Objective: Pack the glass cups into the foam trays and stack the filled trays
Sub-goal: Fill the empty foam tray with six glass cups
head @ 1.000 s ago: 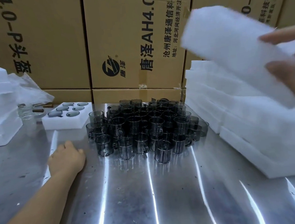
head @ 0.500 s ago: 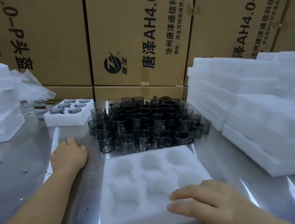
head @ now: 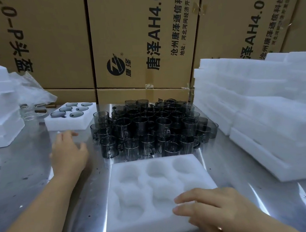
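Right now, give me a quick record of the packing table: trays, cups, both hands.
near tray: empty foam tray, pockets bare, flat on metal table
glass cups: dark cluster, upright, behind the empty tray
right hand: open, fingers resting on its near right corner
left hand: open, holding nothing, left of the cups
filled tray: far left, cups in pockets
spare trays: stacked at right

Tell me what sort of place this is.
Probably a packing bench in a warehouse or factory: printed cardboard cartons stacked behind, piles of white foam trays at both sides, and dozens of dark glass cups massed on a steel table.
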